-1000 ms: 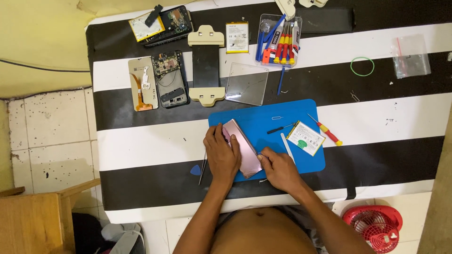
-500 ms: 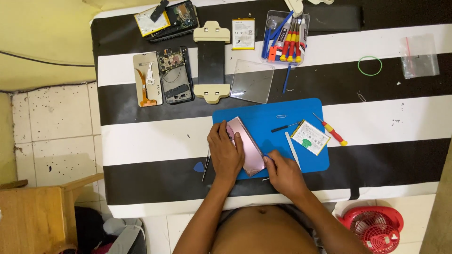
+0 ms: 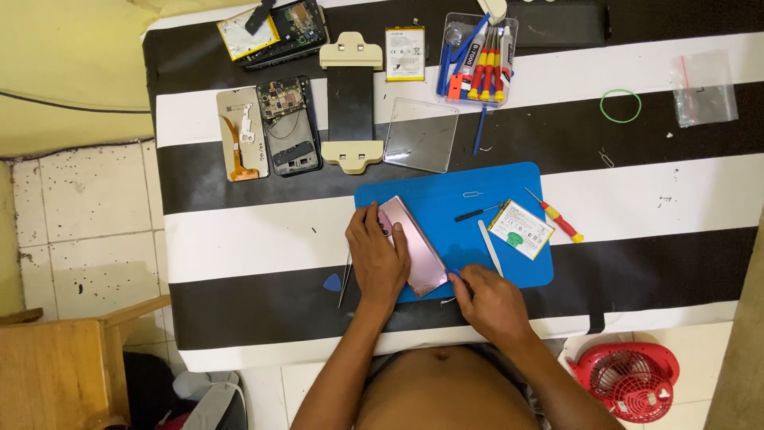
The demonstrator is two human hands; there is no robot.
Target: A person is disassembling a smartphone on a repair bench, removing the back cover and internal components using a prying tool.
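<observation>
- Centrally, pink phone (image 3: 415,248) lies tilted on blue mat (image 3: 454,199), just below frame middle.
- Left hand (image 3: 377,256) lies over the phone's left edge, fingers curled, pressing it down.
- Right hand (image 3: 491,300) pinches at the phone's lower corner; whatever it holds cannot be made out.
- Screwdriver (image 3: 557,218) lies right of the mat.

Speckled white tile floor (image 3: 87,215), wooden chair (image 3: 56,362), red fan (image 3: 629,382)
</observation>
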